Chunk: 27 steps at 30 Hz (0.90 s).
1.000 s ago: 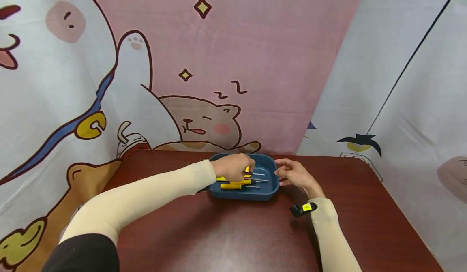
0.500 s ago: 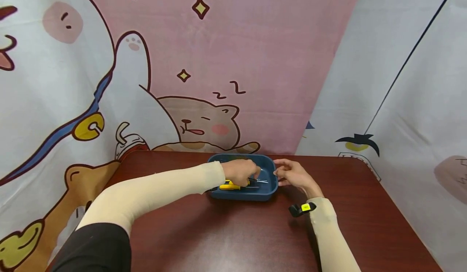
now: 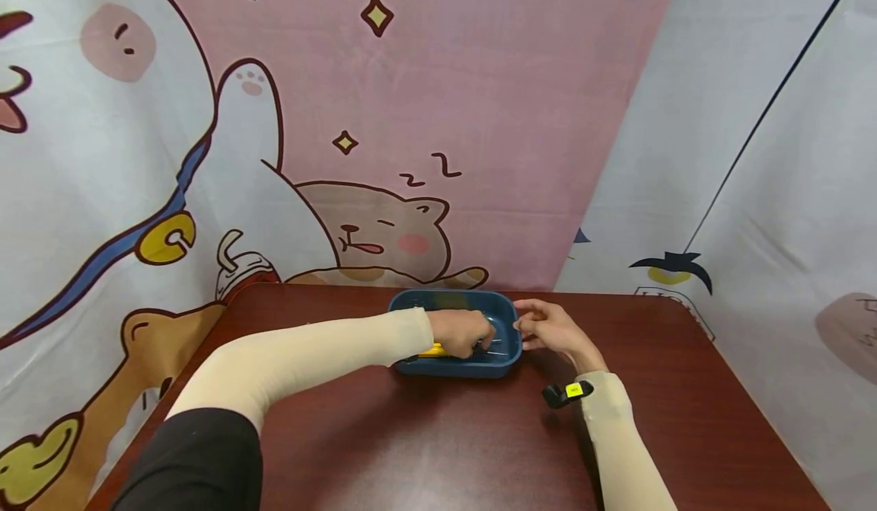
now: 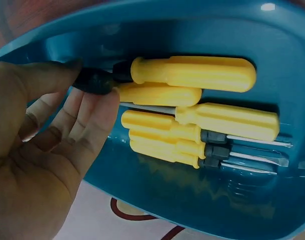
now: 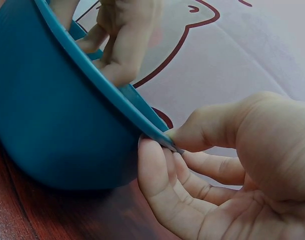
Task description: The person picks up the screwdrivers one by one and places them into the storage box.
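A blue plastic bin (image 3: 455, 369) holds several screwdrivers with yellow handles, black collars and metal shafts. My left hand (image 3: 460, 331) reaches down into it. In the left wrist view, the thumb and a finger of that hand pinch the black part of a screwdriver (image 4: 95, 81); its shaft is hidden by the hand. Close beside it lie another screwdriver (image 4: 192, 72) and one pointing the opposite way (image 4: 227, 120). Three more screwdrivers (image 4: 162, 135) lie side by side. My right hand (image 3: 553, 333) pinches the bin's right rim (image 5: 160, 135) between thumb and fingers.
The bin stands near the far edge of a dark red-brown table (image 3: 438, 450). Right behind the table hangs a cartoon-printed cloth (image 3: 521, 115). A black wrist device (image 3: 567, 394) sits at my right wrist.
My left hand has moved rightward and lower inside the bin, and its forearm now covers more of the screwdrivers. The right hand has stayed at the rim.
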Tool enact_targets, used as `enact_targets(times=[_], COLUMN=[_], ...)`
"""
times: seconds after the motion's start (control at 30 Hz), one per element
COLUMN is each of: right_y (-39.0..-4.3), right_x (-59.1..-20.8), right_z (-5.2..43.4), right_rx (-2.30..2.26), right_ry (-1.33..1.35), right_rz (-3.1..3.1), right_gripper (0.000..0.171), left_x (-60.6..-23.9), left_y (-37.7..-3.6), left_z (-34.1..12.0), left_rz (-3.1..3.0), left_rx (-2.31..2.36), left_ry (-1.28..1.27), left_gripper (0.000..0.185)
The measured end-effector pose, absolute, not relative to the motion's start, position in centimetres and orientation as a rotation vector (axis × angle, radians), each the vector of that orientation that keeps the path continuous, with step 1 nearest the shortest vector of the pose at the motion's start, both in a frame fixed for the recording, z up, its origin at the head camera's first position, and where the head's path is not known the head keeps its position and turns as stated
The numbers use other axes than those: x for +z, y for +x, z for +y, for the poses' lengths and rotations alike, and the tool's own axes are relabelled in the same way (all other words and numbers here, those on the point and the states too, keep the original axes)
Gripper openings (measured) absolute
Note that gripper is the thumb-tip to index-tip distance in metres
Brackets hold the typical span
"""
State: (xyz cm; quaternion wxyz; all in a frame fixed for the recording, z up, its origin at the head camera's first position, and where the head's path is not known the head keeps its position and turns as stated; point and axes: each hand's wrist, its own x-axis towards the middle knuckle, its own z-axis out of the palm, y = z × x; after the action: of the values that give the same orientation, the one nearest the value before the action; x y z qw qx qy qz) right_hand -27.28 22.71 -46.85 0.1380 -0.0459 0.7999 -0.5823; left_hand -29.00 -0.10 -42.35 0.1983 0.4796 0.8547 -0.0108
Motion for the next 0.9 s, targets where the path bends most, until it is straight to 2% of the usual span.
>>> enact_targets(times=[0.4,0.9], right_y=[-27.2,-27.4], right_x=[-46.9,-47.1], right_z=[22.7,22.9], right_rx=[-1.698,-1.704], right_ry=[-0.122,-0.142], right_rz=[2.305,2.304], right_gripper=[0.05,0.05], left_x=[-43.3,-43.8], left_y=[-29.3,-29.1], left_z=[1.1,1.5], left_rz=[2.328,2.346], left_rx=[-0.054,-0.175], left_ry=[1.406,1.381], left_gripper=[0.018,0.018])
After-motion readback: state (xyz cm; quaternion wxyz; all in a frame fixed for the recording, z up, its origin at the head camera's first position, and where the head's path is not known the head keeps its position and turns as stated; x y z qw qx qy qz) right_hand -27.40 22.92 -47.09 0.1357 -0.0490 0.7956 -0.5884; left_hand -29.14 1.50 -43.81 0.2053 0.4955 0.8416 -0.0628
